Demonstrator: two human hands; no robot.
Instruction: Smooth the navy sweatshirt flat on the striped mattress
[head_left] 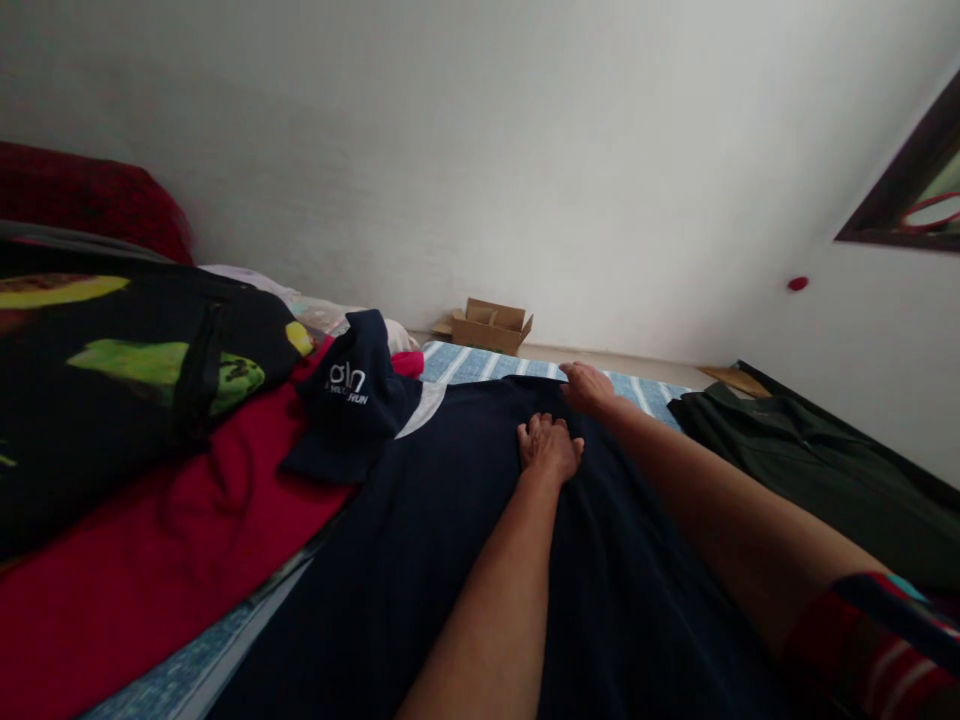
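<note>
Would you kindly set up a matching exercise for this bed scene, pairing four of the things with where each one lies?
Things:
1. navy shirt
2. cardboard box
3. dark green garment
4. red garment

Places:
A. on the floor by the far wall
B. under both hands, left hand and right hand
C. left of the navy shirt, beside a black printed bag
D. at the right side, near the wall

Pairs: 1-B, 2-A, 3-D, 4-C
</note>
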